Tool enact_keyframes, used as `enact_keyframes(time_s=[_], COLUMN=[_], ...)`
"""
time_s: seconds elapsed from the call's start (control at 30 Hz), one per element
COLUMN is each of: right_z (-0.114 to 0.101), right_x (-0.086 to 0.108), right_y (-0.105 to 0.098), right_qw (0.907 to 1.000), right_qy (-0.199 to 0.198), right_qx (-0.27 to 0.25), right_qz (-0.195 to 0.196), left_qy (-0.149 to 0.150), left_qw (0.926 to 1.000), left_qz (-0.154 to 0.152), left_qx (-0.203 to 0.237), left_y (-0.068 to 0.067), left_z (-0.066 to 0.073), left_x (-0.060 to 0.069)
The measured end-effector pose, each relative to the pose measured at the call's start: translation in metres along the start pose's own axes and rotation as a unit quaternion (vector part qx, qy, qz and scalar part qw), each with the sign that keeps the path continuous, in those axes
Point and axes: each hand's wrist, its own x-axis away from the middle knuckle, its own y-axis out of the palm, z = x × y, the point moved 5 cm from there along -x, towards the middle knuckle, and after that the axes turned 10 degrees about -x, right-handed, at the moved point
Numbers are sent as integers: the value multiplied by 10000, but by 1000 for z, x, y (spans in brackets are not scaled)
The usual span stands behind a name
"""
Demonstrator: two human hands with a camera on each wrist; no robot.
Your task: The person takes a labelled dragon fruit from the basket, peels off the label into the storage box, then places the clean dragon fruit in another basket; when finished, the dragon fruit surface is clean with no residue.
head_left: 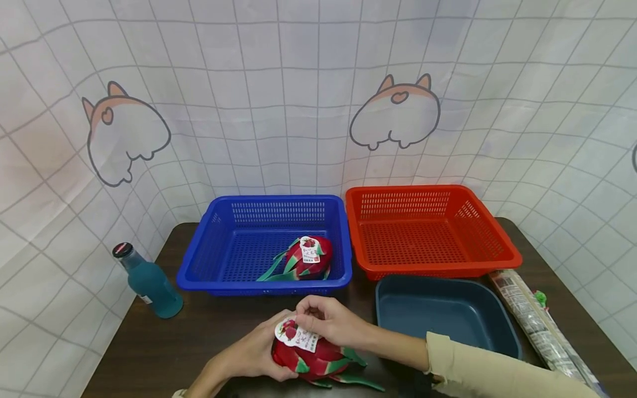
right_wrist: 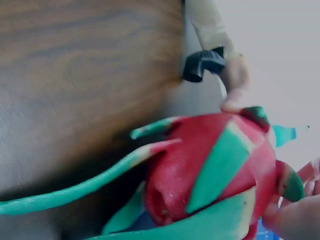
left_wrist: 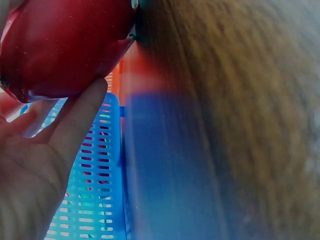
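So the dragon fruit is sitting between both hands, just in front of the blue basket and over the desk; I'm not seeing whether its underside is touching down. The left hand is grasping it, fingers curling round one side, while the right hand looks to be pinching the edge of the white label on top. Handling-wise, I'm guessing it's weighing a fair bit and feeling pretty firm. The skin is looking glossy in the left wrist view, so I'd be expecting some slip. Those long green scales are sticking out and looking bendy, so I wouldn't be grabbing there; the rounded red body is seeming like the best hold. The label is looking thin, probably tearable, so I'd be pinching gently.
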Motion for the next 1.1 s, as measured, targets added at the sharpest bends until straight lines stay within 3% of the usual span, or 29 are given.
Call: enact_keyframes(time_s=[0.13, 0.27, 0.47, 0.67, 0.83, 1.1], right_z=[-8, -21, -24, -3, 13, 37], right_x=[1, 17, 61, 94, 98, 93], right_y=[-10, -36, -102, -149, -163, -163], right_qw=[9981, 9973, 9973, 9885, 9809, 9783], right_qy=[118, 64, 185, 775, 925, 873], right_qx=[-581, -621, 421, 1264, 1693, 1822], right_qz=[-139, -391, -567, -311, -247, -466], left_qy=[-27, 57, -257, -380, -408, -485], left_qw=[9999, 9998, 9992, 9987, 9984, 9978], left_qz=[-63, 0, -96, -82, -82, -155], left_qx=[91, -198, -285, -325, -383, -426], left_y=[1, 4, 4, -3, -4, -1], left_z=[-2, -3, -4, -4, -5, -5], left_x=[0, 0, 0, 1, 2, 3])
